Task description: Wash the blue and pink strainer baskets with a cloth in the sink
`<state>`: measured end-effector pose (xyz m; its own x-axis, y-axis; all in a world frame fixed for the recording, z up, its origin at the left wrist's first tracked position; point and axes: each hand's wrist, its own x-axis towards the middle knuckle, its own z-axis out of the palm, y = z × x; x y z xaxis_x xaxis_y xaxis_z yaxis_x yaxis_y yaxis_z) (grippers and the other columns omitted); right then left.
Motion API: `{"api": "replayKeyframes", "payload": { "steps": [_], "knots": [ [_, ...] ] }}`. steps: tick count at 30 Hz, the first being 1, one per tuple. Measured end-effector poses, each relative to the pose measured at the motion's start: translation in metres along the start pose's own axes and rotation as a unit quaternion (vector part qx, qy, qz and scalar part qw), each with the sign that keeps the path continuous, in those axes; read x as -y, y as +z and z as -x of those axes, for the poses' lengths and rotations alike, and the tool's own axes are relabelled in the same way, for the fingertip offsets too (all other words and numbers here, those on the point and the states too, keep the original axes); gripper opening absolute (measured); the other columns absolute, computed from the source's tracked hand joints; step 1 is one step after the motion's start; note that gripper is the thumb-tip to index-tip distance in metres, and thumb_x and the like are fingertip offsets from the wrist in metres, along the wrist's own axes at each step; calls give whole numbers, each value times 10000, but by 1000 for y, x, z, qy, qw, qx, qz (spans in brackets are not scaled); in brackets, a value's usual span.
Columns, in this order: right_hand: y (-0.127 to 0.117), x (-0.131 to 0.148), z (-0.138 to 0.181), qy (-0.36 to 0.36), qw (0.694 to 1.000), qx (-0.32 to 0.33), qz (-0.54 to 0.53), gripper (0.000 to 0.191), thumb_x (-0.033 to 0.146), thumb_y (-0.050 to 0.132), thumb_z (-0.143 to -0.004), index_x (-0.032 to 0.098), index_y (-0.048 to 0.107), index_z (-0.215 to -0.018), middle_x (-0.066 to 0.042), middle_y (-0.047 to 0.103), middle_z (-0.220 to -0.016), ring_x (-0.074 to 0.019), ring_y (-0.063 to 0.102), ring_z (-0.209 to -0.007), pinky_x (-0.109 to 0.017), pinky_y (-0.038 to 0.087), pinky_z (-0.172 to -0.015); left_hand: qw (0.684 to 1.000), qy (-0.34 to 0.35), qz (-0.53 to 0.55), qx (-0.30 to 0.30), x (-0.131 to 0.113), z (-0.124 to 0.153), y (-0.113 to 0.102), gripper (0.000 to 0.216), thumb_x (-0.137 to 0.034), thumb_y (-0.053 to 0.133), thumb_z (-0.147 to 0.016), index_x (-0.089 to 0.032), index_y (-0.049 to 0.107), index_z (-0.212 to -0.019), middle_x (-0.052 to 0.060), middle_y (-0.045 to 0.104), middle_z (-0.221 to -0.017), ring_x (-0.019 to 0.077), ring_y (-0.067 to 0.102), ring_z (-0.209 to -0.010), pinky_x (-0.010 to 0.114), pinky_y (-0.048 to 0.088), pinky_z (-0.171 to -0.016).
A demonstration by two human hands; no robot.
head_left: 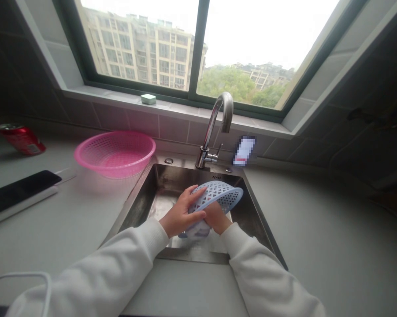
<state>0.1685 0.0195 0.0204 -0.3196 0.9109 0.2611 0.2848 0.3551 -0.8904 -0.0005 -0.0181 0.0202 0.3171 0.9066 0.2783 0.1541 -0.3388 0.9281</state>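
A light blue perforated basket (222,195) is held tilted over the steel sink (142,193). My left hand (181,213) grips its near rim, fingers curled over the outside. My right hand (216,216) reaches under and inside the basket, its fingers mostly hidden by the basket. Something pale, perhaps a cloth or sponge (198,230), shows below both hands. The curved tap (218,121) stands behind the sink with no water visible.
A pink perforated basket (115,152) sits on the counter left of the sink. A red can (21,138) lies at far left. A dark phone (18,190) and white cable lie at the left edge. A small green block (148,99) rests on the windowsill.
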Motion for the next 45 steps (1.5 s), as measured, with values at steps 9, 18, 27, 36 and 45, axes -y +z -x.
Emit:
{"api": "replayKeyframes", "payload": {
  "steps": [9,18,27,36,45],
  "knots": [
    [-22,1,8,21,999,-47,-15,256,251,714,-637,244,728,-892,-83,763,-1108,-340,643,-1186,-508,461,-1132,1000,-5,-14,16,1,-1,2,885,-639,749,-807,-312,455,-1576,113,289,-1665,409,298,-1545,573,221,-1284],
    [-29,-1,11,-26,996,-72,51,339,200,753,-563,242,746,-899,-112,734,-1159,-408,600,-1244,-560,405,-1174,1000,4,0,22,-3,1,3,805,-569,736,-834,-311,491,-1557,109,330,-1626,414,332,-1518,570,247,-1277],
    [-7,3,1,0,999,10,-36,200,251,650,-734,229,722,-920,-104,774,-1058,-327,681,-1101,-512,486,-1103,999,21,-38,-11,4,-2,-1,1054,-834,681,-738,-309,399,-1607,143,268,-1678,451,220,-1561,625,146,-1282],
    [-20,-8,7,-53,997,-7,56,231,277,632,-796,254,744,-997,-70,784,-1129,-321,662,-1179,-522,442,-1146,999,13,-7,28,4,-1,2,880,-730,700,-808,-296,507,-1548,132,267,-1651,425,278,-1542,566,213,-1282],
    [-32,-12,12,-27,993,-86,80,419,187,761,-602,230,747,-1019,-129,707,-1256,-407,549,-1310,-560,326,-1222,999,-1,-5,32,1,1,3,830,-601,752,-817,-330,491,-1557,107,272,-1651,427,294,-1530,579,250,-1271]
  ]
}}
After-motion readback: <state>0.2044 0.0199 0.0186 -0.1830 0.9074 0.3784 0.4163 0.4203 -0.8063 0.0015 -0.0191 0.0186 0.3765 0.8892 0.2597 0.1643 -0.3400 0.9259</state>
